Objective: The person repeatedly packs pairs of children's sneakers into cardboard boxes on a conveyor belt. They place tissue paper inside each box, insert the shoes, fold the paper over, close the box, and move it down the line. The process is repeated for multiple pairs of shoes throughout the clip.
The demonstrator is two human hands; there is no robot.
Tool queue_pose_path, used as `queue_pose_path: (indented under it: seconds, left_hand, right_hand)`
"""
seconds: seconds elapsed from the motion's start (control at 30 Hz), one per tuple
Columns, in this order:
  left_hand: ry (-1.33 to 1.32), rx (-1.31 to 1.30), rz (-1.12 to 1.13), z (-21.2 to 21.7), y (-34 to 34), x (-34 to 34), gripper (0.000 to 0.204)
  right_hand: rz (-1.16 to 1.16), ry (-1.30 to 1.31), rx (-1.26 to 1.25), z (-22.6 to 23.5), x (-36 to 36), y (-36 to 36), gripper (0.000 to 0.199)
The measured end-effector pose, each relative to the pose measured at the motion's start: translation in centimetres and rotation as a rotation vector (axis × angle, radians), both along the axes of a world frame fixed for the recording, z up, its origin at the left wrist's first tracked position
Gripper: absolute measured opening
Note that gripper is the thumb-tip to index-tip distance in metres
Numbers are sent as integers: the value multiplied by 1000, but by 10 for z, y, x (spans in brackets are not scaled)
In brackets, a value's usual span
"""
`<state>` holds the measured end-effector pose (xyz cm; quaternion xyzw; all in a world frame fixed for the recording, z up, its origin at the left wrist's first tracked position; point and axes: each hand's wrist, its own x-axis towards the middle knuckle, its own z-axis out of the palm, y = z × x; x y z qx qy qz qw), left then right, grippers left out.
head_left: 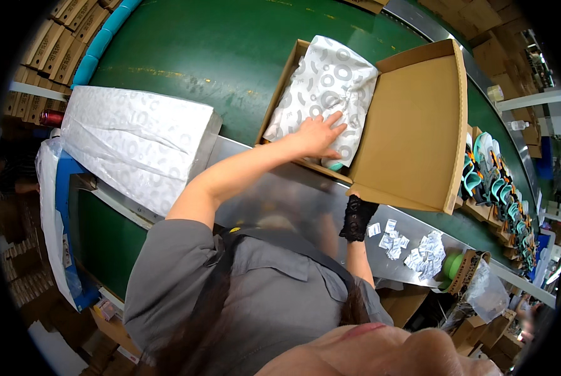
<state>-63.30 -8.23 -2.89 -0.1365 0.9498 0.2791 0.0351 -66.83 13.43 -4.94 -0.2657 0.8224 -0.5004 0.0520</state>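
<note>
Left grip point(320, 135) lies open-palmed on white ring-patterned tissue paper point(323, 88) inside the open brown cardboard box point(412, 125); my black-lace-gloved right point(357, 217) steadies its edge, fingers hidden. Press evenly, I judge.

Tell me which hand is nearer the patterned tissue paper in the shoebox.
Left. The left hand lies flat on the white patterned tissue paper inside the open cardboard shoebox. The right hand, in a black lace glove, is at the box's near corner, off the paper.
</note>
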Motion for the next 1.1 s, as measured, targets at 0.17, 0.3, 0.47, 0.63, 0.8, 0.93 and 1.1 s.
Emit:
queue_pose_path:
  seconds: [0.17,0.3,0.47,0.63,0.8,0.93,1.1]
  left_hand:
    - [3,-248,-118,7,-22,28,88]
    - [270,-495,7,-28,-36,38,50]
    - [266,-479,-27,-17,-20,44,4]
    - [635,-7,178,14,-26,99,27]
    - [493,660,735,20,-72,117,54]
    - [297,367,688,-54,-77,94,56]
    - [287,539,742,-36,-76,92,53]
  right_hand:
    - [-82,80,37,-25,-7,-1,6]
    - [-34,63,3,-15,-5,-4,7]
    - [-99,-143,-224,26,9,-20,21]
    - [-88,177,-59,13,-1,-50,62]
    - [354,646,627,0,-8,-62,72]
    - [368,684,728,-3,-2,-60,77]
    - [365,691,683,-4,-7,-62,72]
